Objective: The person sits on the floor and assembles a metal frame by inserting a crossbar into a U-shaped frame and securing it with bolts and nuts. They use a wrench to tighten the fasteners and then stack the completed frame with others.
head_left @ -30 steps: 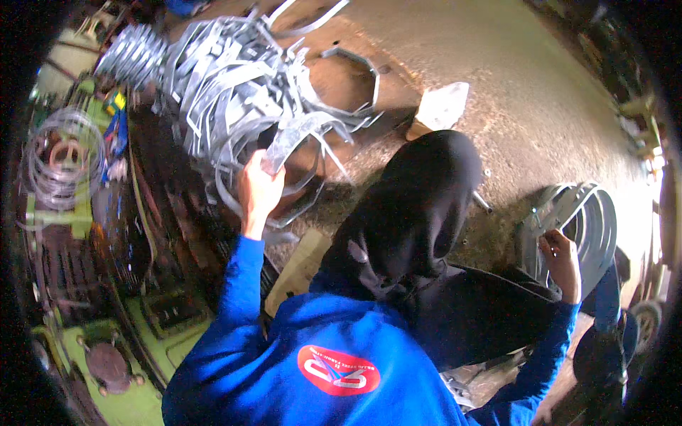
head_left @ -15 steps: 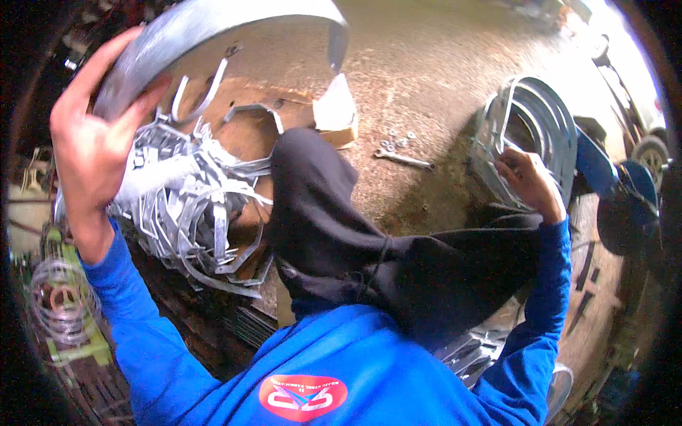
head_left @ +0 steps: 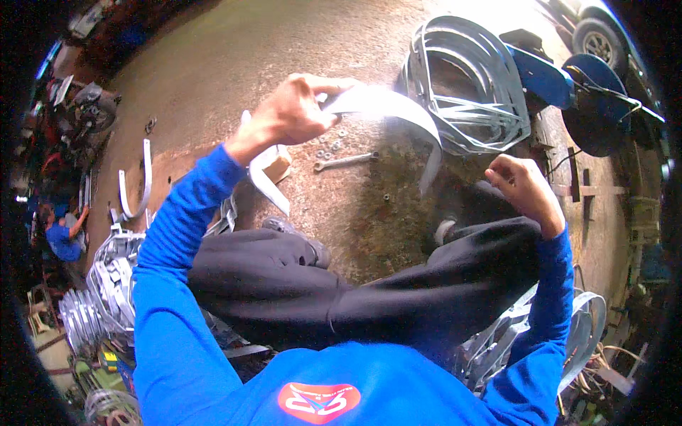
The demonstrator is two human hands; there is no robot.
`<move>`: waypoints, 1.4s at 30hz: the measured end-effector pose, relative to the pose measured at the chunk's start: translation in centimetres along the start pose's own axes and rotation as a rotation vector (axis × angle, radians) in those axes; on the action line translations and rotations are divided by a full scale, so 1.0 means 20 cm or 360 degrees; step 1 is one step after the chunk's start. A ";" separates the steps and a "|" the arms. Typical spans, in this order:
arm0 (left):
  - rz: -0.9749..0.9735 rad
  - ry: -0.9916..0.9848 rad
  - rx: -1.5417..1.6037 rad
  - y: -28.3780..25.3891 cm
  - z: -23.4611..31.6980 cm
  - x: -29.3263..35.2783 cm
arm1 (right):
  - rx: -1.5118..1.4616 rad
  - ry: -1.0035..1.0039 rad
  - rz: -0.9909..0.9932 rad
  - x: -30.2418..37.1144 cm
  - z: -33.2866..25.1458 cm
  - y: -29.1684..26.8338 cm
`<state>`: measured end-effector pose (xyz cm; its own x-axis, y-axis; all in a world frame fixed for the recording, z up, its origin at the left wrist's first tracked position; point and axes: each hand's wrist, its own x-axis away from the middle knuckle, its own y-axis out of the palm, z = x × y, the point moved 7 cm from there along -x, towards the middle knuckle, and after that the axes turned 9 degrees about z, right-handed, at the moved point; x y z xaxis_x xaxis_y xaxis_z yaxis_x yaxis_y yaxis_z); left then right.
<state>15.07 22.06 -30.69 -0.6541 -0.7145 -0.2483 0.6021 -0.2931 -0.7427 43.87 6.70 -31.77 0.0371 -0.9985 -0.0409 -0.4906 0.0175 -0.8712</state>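
My left hand (head_left: 295, 112) grips one end of a curved grey metal band (head_left: 408, 117), holding it out over the floor with its bend arching right and its free end hanging down. Bright glare covers part of the band. My right hand (head_left: 524, 190) is above my right knee, fingers curled; whether anything small is inside them is hidden. It is nearest a stack of rounded metal bands (head_left: 522, 131) just beyond it. On the floor between my hands lies a wrench (head_left: 346, 162), with several nuts (head_left: 329, 151) beside it.
More bent bands (head_left: 114, 263) are piled at the left, and others (head_left: 586, 323) lie by my right elbow. A U-shaped strip (head_left: 135, 192) rests on the floor at far left. A blue round-topped object (head_left: 600, 99) and a wheel (head_left: 597, 42) stand back right. Another person (head_left: 64, 238) works far left.
My left hand has swung the curved band from the upper left to the middle, over the floor. My right hand has come away from the stacked bands toward me. The view has turned.
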 end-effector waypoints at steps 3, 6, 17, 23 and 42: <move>-0.0154 0.0039 -0.0015 0.32 -0.31 -0.13 | -0.0044 0.0210 -0.0119 0.00 0.05 0.01; -0.0294 -0.0048 -0.0008 0.54 -0.59 -0.25 | -0.0221 0.0250 -0.0124 -0.02 0.14 0.04; -0.0617 -0.0395 -0.0228 1.11 -1.62 -0.66 | -0.0163 0.0583 -0.0306 -0.07 0.25 0.07; -0.0647 -0.0611 -0.0665 1.29 -1.91 -0.62 | -0.0097 0.0713 -0.0325 -0.07 0.32 0.08; 0.0205 -0.1098 -0.0799 -0.36 -1.68 1.09 | -0.0214 0.0228 -0.0452 -0.19 -0.21 0.22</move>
<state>-18.94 29.93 -51.65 -0.0723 -0.9967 -0.0368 0.2722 0.0158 -0.9621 37.88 10.36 -33.27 0.0704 -0.9598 0.2715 -0.5888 -0.2597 -0.7654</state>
